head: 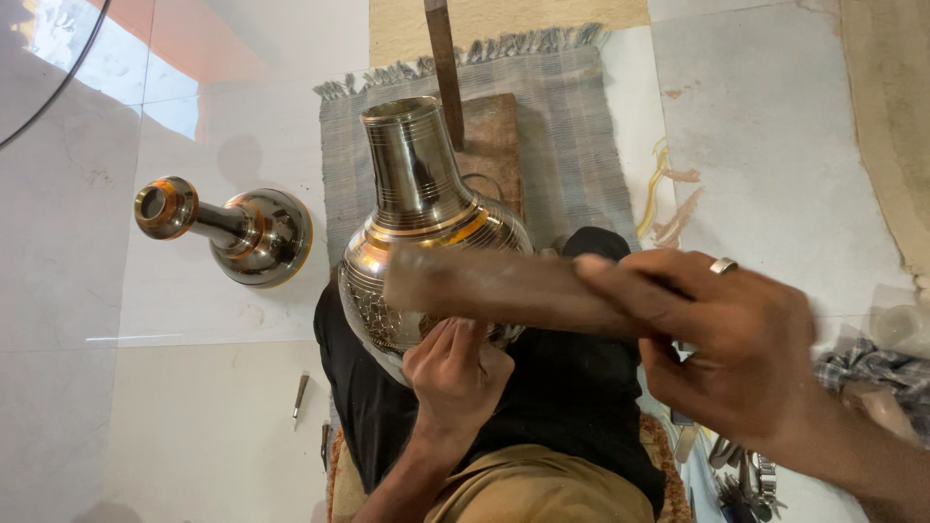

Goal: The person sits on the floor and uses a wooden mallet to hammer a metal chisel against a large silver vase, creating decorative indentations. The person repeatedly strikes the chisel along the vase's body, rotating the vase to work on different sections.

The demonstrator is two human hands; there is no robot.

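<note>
Hand (731, 344) grips wooden mallet (494, 286) over vase (421, 223).

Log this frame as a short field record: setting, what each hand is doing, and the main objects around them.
setting: person seated on a tiled floor, grey fringed mat ahead
left hand: pressed against the lower belly of the engraved metal pot, which leans toward the mat
right hand: grips a blurred wooden block held across the pot
second metal vessel: lying on its side on the floor, apart from the pot
small tools: on the floor near the knee
wooden board: on the mat behind the pot
</note>
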